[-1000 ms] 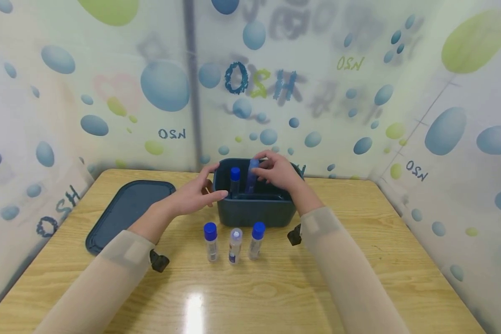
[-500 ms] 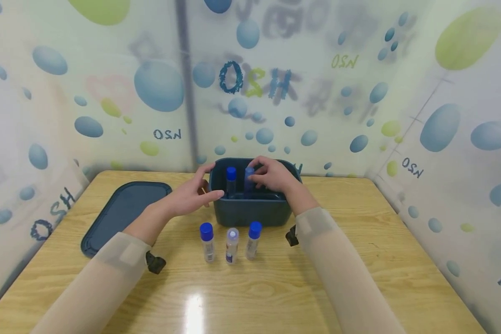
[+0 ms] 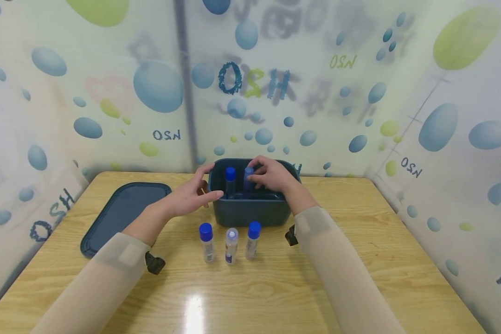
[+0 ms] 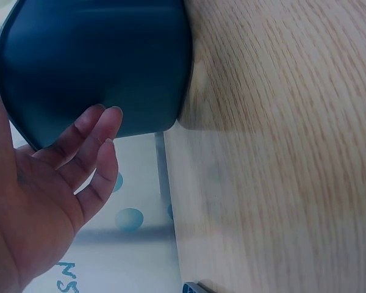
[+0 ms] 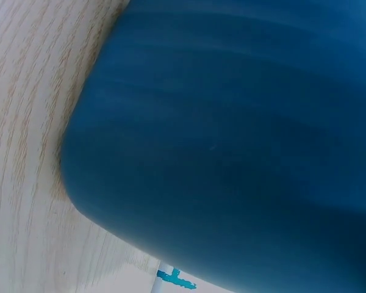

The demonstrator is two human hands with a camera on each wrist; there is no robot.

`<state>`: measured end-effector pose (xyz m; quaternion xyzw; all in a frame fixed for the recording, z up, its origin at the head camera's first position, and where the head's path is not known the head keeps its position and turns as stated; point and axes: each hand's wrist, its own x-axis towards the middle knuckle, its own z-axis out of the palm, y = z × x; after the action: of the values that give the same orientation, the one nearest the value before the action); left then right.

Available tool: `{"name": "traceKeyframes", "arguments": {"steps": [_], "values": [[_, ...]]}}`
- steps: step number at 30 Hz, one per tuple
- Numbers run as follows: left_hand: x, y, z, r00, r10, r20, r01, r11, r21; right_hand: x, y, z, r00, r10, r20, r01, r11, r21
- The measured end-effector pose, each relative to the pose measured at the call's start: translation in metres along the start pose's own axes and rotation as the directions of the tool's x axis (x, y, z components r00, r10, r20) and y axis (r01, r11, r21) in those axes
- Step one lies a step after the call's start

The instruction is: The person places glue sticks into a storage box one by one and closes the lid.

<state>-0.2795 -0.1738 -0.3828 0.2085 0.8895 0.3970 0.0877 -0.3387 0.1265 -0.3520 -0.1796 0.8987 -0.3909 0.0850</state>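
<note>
In the head view, my right hand [image 3: 271, 174] reaches into a dark blue storage box [image 3: 252, 213] and pinches the top of a blue-capped bottle [image 3: 248, 173]. The bottle's base is hidden inside the box. Another bottle with a darker blue cap [image 3: 230, 174] stands upright in the box, to its left. My left hand [image 3: 189, 195] rests against the box's left end, its thumb at the near rim and index finger at the far rim. In the left wrist view, the other fingers [image 4: 104, 177] bend loosely beside the box wall [image 4: 97, 67]. Only the box's outside [image 5: 219, 146] fills the right wrist view.
Three small clear bottles stand in front of the box: a blue-capped one [image 3: 206, 241], a pale-topped one [image 3: 231, 246] and another blue-capped one [image 3: 252, 240]. A dark blue lid [image 3: 125, 211] lies left on the wooden table [image 3: 250, 297]. Patterned curtains [image 3: 338, 120] surround the table.
My right hand has lowered the bottle a little deeper into the box. The left hand has kept its place at the box's end. The head view has shifted slightly.
</note>
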Motion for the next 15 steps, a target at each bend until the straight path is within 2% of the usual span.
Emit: {"name": "traceKeyframes", "arguments": {"steps": [15], "values": [[-0.0005, 0.0006, -0.0002, 1.0, -0.002, 0.004, 0.002, 1.0, -0.002, 0.0001, -0.0005, 0.0007, 1.0, -0.011, 0.004, 0.011, 1.0, -0.009]]}}
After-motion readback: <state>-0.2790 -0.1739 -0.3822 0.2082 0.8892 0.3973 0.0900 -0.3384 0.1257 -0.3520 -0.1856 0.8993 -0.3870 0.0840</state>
